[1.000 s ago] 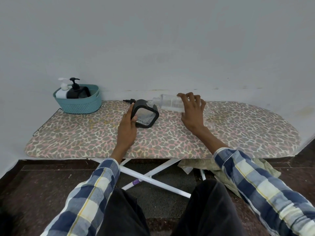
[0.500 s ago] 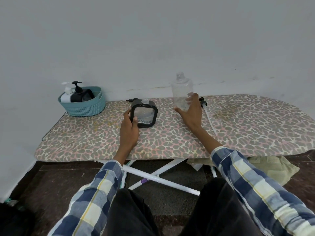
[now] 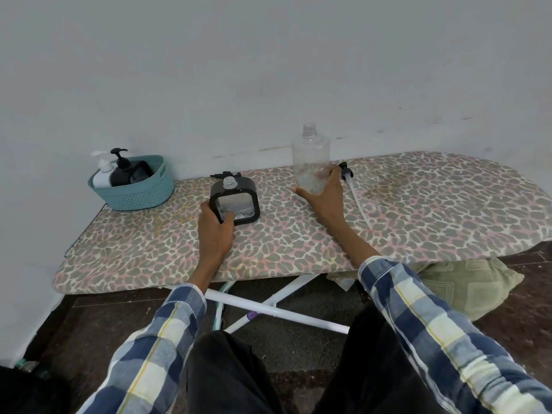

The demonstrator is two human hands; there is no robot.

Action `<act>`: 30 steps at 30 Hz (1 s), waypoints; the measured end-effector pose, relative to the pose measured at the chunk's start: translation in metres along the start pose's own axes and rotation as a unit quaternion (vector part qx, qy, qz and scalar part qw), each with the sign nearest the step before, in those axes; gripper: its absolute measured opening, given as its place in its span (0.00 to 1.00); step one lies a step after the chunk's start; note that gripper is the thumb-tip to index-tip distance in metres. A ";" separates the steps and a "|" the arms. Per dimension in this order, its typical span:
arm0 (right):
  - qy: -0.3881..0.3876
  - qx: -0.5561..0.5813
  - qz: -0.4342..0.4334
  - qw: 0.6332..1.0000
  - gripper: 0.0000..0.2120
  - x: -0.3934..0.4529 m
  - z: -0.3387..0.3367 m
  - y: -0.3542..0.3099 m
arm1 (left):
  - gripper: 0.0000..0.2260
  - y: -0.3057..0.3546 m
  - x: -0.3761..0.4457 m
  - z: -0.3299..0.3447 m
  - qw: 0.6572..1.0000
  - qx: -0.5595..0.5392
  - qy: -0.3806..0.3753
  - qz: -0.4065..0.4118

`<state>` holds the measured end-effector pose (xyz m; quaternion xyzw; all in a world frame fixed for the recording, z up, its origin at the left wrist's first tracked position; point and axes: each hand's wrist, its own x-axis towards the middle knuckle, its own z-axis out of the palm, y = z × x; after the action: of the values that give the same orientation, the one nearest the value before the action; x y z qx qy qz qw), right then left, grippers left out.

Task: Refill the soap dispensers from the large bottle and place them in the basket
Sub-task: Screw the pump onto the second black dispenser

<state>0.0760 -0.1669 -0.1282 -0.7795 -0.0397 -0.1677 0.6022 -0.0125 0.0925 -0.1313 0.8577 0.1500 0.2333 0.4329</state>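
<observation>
Left hand [image 3: 215, 227] fingers clamped on square dispenser [image 3: 235, 201], centre of ironing board [image 3: 418, 222]; right hand [image 3: 324, 189] fingers wrapped round upright large bottle [image 3: 310, 158]; basket [image 3: 134, 188] far left; best refitted with pump [image 3: 348, 174] before basketing.

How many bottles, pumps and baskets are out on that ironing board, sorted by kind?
Dispensers in the teal woven basket: 2, white pump bottle and black pump bottle
Square black-framed dispenser, uncapped: 1
Large clear plastic bottle: 1
Loose pumps: 2, and
Teal woven basket: 1
Total: 7
</observation>
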 end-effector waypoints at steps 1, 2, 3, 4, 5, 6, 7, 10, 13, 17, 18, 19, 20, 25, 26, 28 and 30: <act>0.006 -0.001 -0.002 1.000 0.44 -0.001 0.000 0.000 | 0.19 0.001 0.000 0.000 1.000 -0.008 -0.001 0.004; 0.017 -0.007 -0.009 1.000 0.45 -0.002 0.000 0.000 | 0.22 0.001 0.000 0.000 1.000 -0.016 -0.003 0.009; 0.032 -0.014 -0.022 0.999 0.45 -0.003 0.001 -0.001 | 0.25 0.002 -0.001 -0.001 1.000 -0.024 -0.005 0.013; 0.050 -0.023 -0.042 0.998 0.43 -0.003 0.002 -0.002 | 0.27 0.002 0.000 -0.001 0.999 -0.031 -0.007 0.013; 0.069 -0.034 -0.065 0.995 0.41 -0.004 0.003 -0.002 | 0.28 0.002 0.001 -0.002 0.999 -0.036 -0.009 0.011; 0.087 -0.047 -0.089 0.991 0.39 -0.005 0.004 -0.002 | 0.28 0.002 0.002 -0.003 0.999 -0.039 -0.010 0.008; 0.102 -0.060 -0.108 0.987 0.37 -0.006 0.005 -0.002 | 0.27 0.002 0.003 -0.004 0.999 -0.040 -0.008 0.004; 0.136 -0.078 -0.142 0.977 0.30 -0.006 0.006 -0.003 | 0.25 0.002 0.004 -0.006 1.000 -0.025 0.013 0.001; 0.151 -0.100 -0.169 0.969 0.24 -0.010 0.007 -0.004 | 0.25 0.001 0.007 -0.008 1.000 -0.002 0.029 0.009; 0.148 -0.141 -0.209 0.956 0.19 -0.015 0.011 -0.005 | 0.27 -0.003 0.017 -0.014 0.999 0.024 0.046 -0.004; 0.146 -0.157 -0.225 0.950 0.18 -0.017 0.012 -0.005 | 0.27 -0.004 0.018 -0.015 0.998 0.025 0.056 -0.009; 0.147 -0.172 -0.247 0.942 0.16 -0.019 0.013 -0.005 | 0.27 -0.006 0.019 -0.016 0.997 0.021 0.068 -0.015; 0.145 -0.186 -0.272 0.933 0.15 -0.021 0.014 -0.006 | 0.27 -0.007 0.020 -0.016 0.997 0.012 0.078 -0.021; 0.013 -0.248 -0.404 0.880 0.08 -0.020 0.031 -0.016 | 0.26 -0.008 0.019 -0.013 0.995 -0.001 0.093 -0.026; -0.020 -0.252 -0.406 0.878 0.08 -0.019 0.040 -0.021 | 0.26 -0.008 0.020 -0.013 0.995 0.004 0.093 -0.024; -0.070 -0.248 -0.376 0.890 0.08 -0.018 0.061 -0.031 | 0.26 -0.009 0.019 -0.013 0.996 0.008 0.091 -0.017; -0.101 -0.231 -0.321 0.913 0.10 -0.014 0.086 -0.038 | 0.27 -0.009 0.018 -0.013 0.995 0.005 0.095 -0.015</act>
<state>0.0714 -0.0728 -0.1157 -0.8548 -0.3086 -0.2768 0.3121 -0.0049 0.1148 -0.1268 0.8314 0.2044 0.3065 0.4160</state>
